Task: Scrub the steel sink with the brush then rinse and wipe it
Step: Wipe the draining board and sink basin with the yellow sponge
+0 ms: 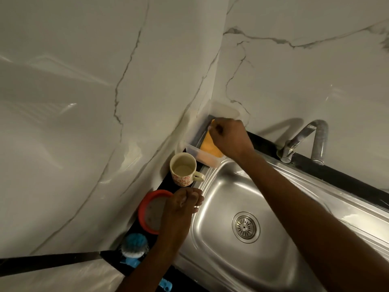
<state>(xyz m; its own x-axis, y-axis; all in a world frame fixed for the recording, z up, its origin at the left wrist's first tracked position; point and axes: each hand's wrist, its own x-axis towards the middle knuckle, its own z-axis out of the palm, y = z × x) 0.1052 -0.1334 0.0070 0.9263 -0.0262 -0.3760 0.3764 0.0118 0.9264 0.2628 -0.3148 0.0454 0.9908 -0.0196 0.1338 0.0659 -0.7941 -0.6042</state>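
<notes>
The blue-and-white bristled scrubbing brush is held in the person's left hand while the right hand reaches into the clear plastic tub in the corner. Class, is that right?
Not quite. The head view shows the blue-and-white bristled scrubbing brush lying unheld on the dark counter; the left hand rests by the red-rimmed round container. The right hand does reach into the clear plastic tub.

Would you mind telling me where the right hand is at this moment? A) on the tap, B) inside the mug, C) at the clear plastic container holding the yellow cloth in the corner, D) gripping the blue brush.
C: the right hand reaches over the sink to the clear container with the yellow cloth, well clear of the tap and brush.
</notes>
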